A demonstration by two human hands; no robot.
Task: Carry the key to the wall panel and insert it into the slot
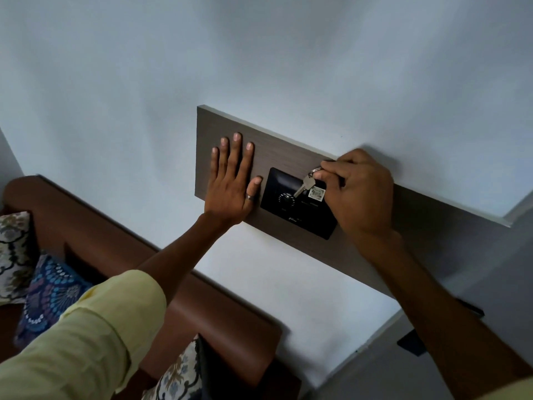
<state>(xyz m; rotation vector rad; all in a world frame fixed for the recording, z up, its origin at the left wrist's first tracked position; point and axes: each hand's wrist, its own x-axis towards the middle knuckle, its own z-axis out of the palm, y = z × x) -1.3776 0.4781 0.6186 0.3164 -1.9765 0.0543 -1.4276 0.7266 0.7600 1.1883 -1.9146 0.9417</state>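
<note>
Insertion step, at the wall. Right hand (362, 194) pinched on a key fob at the upper right corner of the black panel (300, 210); fob itself mostly hidden behind the fingers, so its depth in the slot impossible to judge. Key (304, 187) hanging loose from the ring (315, 170), blade slanting down-left across the panel face, just above the round dial (286, 198). Small white sticker (316, 193) showing just right of the key. Left hand (232, 183) released, flat, fingers spread on the wood board (277, 153), just left of the panel, thumb beside its edge; holding nothing, probably bracing. Carry part apparently done; only seating left. Slot not visible, likely under the right fingers. Next move, as a judgement: line up the fob's edge with the slot, press straight in with light force, keep the dangling key off the dial. Risks: fob skewed at the mouth, key knocking the dial. Sofa (184, 298) and cushions (49, 293) near left, below, well apart from the work.
</note>
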